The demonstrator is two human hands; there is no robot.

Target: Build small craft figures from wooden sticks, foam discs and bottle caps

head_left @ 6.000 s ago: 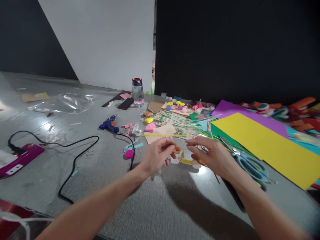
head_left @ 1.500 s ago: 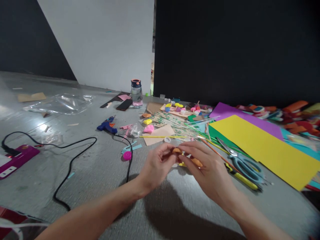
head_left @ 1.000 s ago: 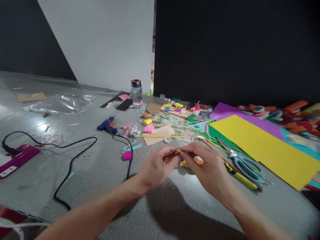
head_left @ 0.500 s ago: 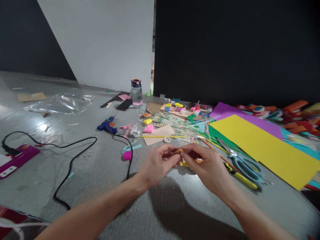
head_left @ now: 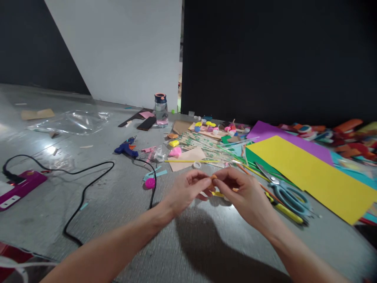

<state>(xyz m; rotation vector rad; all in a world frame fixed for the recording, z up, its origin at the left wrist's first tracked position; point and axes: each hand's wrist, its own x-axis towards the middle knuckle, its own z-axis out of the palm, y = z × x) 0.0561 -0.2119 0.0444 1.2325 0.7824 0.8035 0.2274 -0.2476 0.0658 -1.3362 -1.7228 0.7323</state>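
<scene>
One small orange lump (head_left: 213, 179), matte and rounded, is resting between the pinching fingertips of the left hand (head_left: 190, 190) and right hand (head_left: 244, 192), above a grey, finely streaked table (head_left: 159, 251). Beneath the right hand, a flat yellow piece (head_left: 218, 194) is showing, partly hidden. A smooth white ring (head_left: 196, 165) is lying just beyond the hands, near a stiff beige card (head_left: 188, 157). Metal-bladed scissors (head_left: 288, 192) with looped blue handles are lying to the right. Both forearms are slanting inward, thumbs are pointing toward each other, and the left hand's lower fingers are curling loosely.
</scene>
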